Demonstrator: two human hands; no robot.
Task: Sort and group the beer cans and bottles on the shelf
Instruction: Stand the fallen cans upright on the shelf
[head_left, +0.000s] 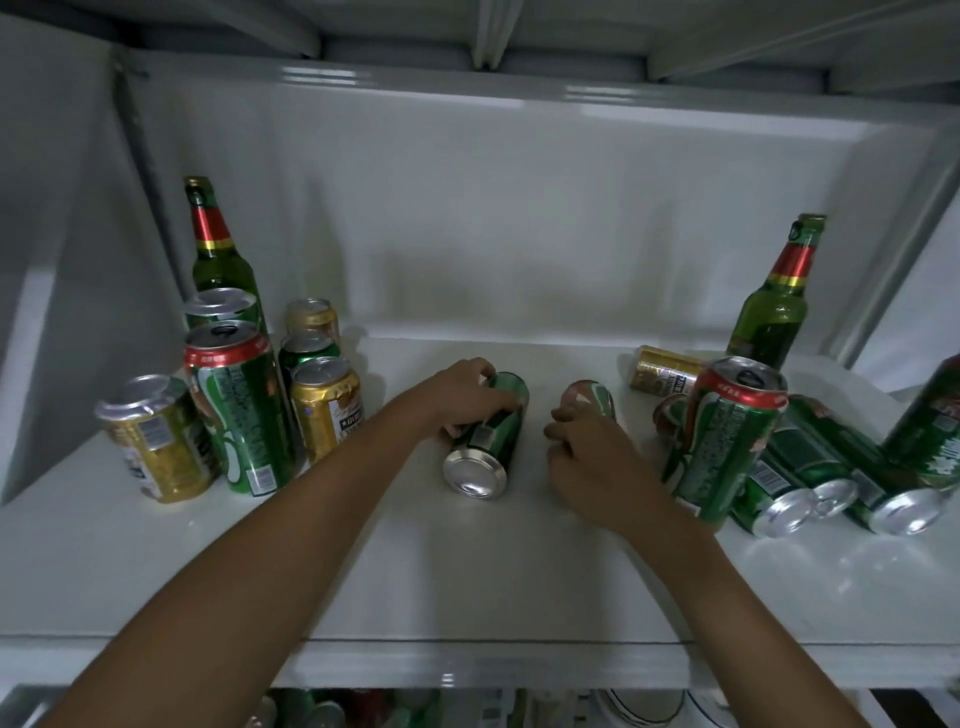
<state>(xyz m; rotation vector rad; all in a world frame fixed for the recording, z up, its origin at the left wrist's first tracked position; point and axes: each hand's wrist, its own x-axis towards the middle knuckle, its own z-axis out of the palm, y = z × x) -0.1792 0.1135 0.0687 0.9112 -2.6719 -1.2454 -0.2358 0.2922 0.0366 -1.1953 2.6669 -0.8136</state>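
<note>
Mid-shelf (467, 587), the left hand (457, 400) wraps a green can (488, 441) lying on its side, long axis running front to back (base toward us). The right hand (587, 457) closes over a second lying can (592, 400), pointing likewise.

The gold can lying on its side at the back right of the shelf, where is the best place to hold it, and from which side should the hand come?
Probably grip the gold can around its round middle, from above, fingers across the body. It lies flat, and the tall green can standing in front blocks a low approach.
</note>
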